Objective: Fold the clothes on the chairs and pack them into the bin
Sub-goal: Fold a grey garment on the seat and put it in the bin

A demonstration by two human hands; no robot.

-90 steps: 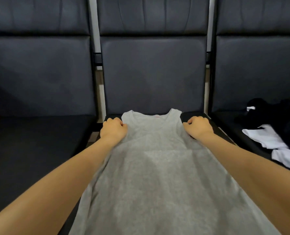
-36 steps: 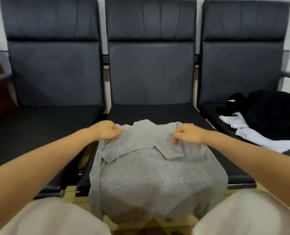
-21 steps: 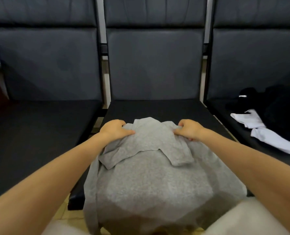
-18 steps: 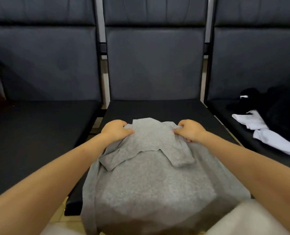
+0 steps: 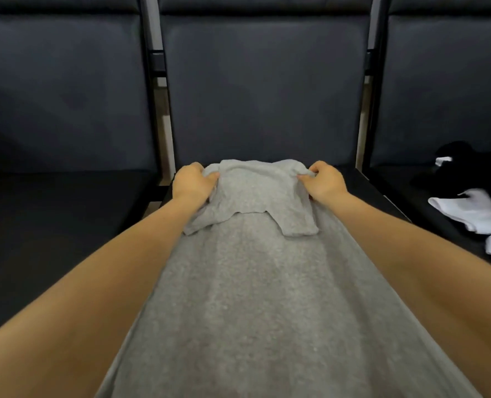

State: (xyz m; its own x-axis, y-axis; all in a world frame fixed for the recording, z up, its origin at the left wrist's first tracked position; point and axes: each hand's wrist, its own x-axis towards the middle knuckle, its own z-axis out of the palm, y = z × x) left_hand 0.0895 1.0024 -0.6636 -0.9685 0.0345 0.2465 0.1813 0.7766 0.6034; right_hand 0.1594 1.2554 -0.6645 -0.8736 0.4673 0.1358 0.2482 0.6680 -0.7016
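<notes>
A grey sleeveless top (image 5: 255,282) lies stretched along the middle chair's seat (image 5: 362,182), running from the backrest toward me. Its shoulder end is folded back over the body, with the straps lying on top. My left hand (image 5: 191,182) grips the left corner of that fold. My right hand (image 5: 324,182) grips the right corner. Both hands sit near the back of the seat, a shirt's width apart. No bin is in view.
Three dark padded chairs stand side by side. The left chair's seat (image 5: 66,225) holds nothing. On the right chair lie a black garment (image 5: 462,168) and a white garment (image 5: 480,214), bunched up. Narrow gaps with metal frames separate the chairs.
Both hands have carried the folded edge of the grey top away from me toward the backrest, pulling the cloth flat along the seat. My view has moved closer and lower.
</notes>
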